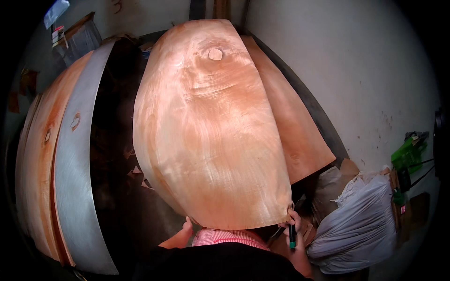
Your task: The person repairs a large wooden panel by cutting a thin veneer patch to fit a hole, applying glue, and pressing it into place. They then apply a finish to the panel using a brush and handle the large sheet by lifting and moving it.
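Head view, looking down. A big thin sheet of reddish wood veneer [211, 126] fills the centre and runs from 12 o'clock down to 6 o'clock, with a knot hole near its top. Person holds it up by its near edge.

Left hand [183, 230] at about 7 o'clock grips the sheet's lower left edge; only the thumb and part of the palm show, fingers are hidden under the veneer, so it looks closed on the edge, but how tightly is unclear. Right hand [294, 224] at about 5 o'clock pinches the lower right corner and also carries a dark pen-like tool with a green tip [292, 238], pointing down. Hands are well apart, one at each corner.

A second veneer sheet [300, 140] lies under and to the right, at 3 o'clock. A stack of veneer sheets [44, 154] with a grey metal plate [77, 164] stands at 9 o'clock. Dark floor or bed with wood scraps [136, 171] lies between. A grey plastic sack [356, 225] is at 4 o'clock, green items [410, 152] beside the white wall.

Step in hand, as judged: lifting or shifting the top sheet off the pile. Next move likely needs both corners kept level and a gentle pull, since veneer this thin can crack or tear at the knot.
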A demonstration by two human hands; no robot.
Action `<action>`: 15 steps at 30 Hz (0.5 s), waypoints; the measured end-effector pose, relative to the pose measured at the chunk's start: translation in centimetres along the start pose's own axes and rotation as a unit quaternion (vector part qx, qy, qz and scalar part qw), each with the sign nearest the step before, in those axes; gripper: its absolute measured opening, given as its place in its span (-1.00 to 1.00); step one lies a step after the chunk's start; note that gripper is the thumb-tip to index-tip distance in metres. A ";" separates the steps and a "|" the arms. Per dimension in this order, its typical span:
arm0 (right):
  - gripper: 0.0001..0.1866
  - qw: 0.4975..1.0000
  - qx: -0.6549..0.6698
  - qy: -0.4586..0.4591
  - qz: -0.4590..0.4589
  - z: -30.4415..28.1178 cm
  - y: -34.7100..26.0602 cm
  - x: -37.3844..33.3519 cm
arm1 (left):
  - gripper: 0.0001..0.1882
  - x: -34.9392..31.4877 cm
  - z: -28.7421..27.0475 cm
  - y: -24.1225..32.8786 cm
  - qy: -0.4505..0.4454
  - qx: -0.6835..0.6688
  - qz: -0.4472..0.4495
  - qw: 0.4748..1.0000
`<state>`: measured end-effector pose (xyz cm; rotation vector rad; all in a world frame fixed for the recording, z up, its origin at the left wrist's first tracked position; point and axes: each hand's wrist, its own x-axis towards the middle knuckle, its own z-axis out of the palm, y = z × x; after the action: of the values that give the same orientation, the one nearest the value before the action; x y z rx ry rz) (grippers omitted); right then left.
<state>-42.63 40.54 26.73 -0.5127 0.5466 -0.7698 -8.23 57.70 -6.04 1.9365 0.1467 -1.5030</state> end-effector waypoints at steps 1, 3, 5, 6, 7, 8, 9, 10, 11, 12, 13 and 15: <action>-0.79 1.000 0.008 0.016 -0.004 -0.4 0.0 0.0 | -0.22 -0.3 0.5 -0.1 -0.023 -0.050 0.000 0.998; -0.77 0.999 0.019 0.033 0.003 -1.0 0.2 -0.2 | -0.16 -1.1 0.8 -0.2 -0.068 -0.145 -0.015 0.987; -0.83 0.994 -0.058 0.097 -0.011 -1.8 0.4 -0.1 | -0.21 -1.5 1.1 0.0 -0.219 -0.261 -0.065 0.938; -0.83 0.994 -0.064 0.088 -0.001 -2.4 0.3 0.1 | -0.23 -1.2 1.3 0.1 -0.242 -0.316 -0.102 0.912; -0.83 0.996 -0.055 0.062 -0.014 -2.8 -0.3 0.9 | -0.25 -1.6 1.3 0.7 -0.296 -0.360 -0.062 0.882; -0.82 0.992 -0.078 0.096 0.008 -3.4 -0.3 0.8 | -0.27 -1.4 1.3 0.6 -0.297 -0.419 -0.032 0.857; -0.81 0.982 -0.110 0.151 0.017 -3.8 -0.3 1.0 | -0.29 -1.6 0.9 0.9 -0.301 -0.467 -0.004 0.832; -0.81 0.984 -0.116 0.136 0.007 -4.1 -0.3 1.1 | -0.31 -1.8 0.5 0.9 -0.227 -0.506 0.006 0.832; -0.81 0.985 -0.117 0.126 -0.001 -4.2 -0.3 1.2 | -0.35 -1.9 -0.5 0.8 -0.158 -0.535 0.015 0.829; -0.81 0.986 -0.129 0.101 0.003 -4.3 0.0 0.9 | -0.38 -2.1 -1.6 0.5 -0.103 -0.570 0.020 0.815; -0.82 0.987 -0.140 0.077 0.008 -4.2 -0.4 1.0 | -0.42 -2.5 -2.6 0.2 -0.058 -0.590 0.036 0.804; -0.82 0.986 -0.155 0.060 0.013 -3.6 0.2 0.4 | -0.50 -3.0 -5.5 -1.2 0.039 -0.620 0.063 0.781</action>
<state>-44.56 39.56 23.87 -0.7473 0.7901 -0.6966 -5.31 62.62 -3.28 0.8664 0.8021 -0.7964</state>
